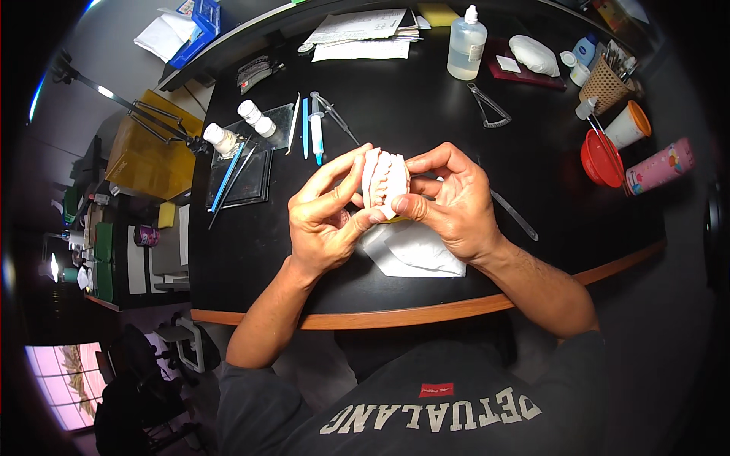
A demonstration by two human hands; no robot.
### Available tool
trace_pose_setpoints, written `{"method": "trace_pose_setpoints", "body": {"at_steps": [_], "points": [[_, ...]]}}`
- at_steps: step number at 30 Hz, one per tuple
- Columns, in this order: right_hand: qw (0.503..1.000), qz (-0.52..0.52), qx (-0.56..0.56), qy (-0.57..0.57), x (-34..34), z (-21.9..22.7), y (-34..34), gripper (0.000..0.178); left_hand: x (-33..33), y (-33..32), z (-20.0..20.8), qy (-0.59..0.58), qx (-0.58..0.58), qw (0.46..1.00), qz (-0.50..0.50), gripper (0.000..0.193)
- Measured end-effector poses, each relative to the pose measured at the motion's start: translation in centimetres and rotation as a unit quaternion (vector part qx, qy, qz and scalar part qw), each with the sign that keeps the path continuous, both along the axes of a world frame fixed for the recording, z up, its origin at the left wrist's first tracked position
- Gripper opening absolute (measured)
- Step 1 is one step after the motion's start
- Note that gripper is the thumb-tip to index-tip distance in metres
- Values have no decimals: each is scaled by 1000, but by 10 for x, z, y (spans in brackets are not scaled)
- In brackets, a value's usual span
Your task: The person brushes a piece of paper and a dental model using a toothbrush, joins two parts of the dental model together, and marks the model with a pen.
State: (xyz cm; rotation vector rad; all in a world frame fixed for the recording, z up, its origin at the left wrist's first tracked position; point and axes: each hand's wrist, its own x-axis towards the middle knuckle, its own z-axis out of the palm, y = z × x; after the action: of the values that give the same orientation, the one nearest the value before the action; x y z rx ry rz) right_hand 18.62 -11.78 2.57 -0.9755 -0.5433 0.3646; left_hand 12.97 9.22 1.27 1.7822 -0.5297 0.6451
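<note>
Left hand [325,214] curled around the near side of a dental cast [385,182], fingers bent, index and thumb closed on its left edge and lower corner. Right hand [450,199] clamped on the opposite side, thumb pressed to the lower front, fingers hooked over the top and back. Cast pale pink with a row of white teeth facing up toward the camera, held between both hands just above the black tabletop [426,114], over a white paper tissue [414,251] lying flat beneath.

Behind the left hand, a dark glass slab [247,178] with two small white bottles [257,118] at its far edge, and blue-handled instruments [228,178] laid slantwise across it. Beside those, a syringe [316,129] with a blue tip and thin metal tools. Farther back, a clear plastic squeeze bottle [466,47] near a stack of papers [363,34]. Metal calipers [488,106] to the right of the bottle. Near the right hand, a flat metal spatula [514,215] on the tabletop. At the far right, a red bowl [601,158], a white cup with an orange lid [630,124], a pink patterned tumbler [660,166] and a woven basket [604,85] of small items.
</note>
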Motion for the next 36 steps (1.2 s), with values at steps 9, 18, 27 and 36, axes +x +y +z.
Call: {"method": "trace_pose_setpoints", "body": {"at_steps": [9,18,27,36], "points": [[998,-30,20,-53,-3,-5,8,41,-7,-11,12,-4,50,998,22,50],[999,-18,9,-36,-8,-7,8,42,-9,-20,15,-36,86,995,33,76],[1000,8,12,2,-10,-3,8,43,-9,-22,13,-61,91,992,63,71],[998,28,46,9,-15,4,6,44,-6,-20,15,-118,114,984,65,64]]}}
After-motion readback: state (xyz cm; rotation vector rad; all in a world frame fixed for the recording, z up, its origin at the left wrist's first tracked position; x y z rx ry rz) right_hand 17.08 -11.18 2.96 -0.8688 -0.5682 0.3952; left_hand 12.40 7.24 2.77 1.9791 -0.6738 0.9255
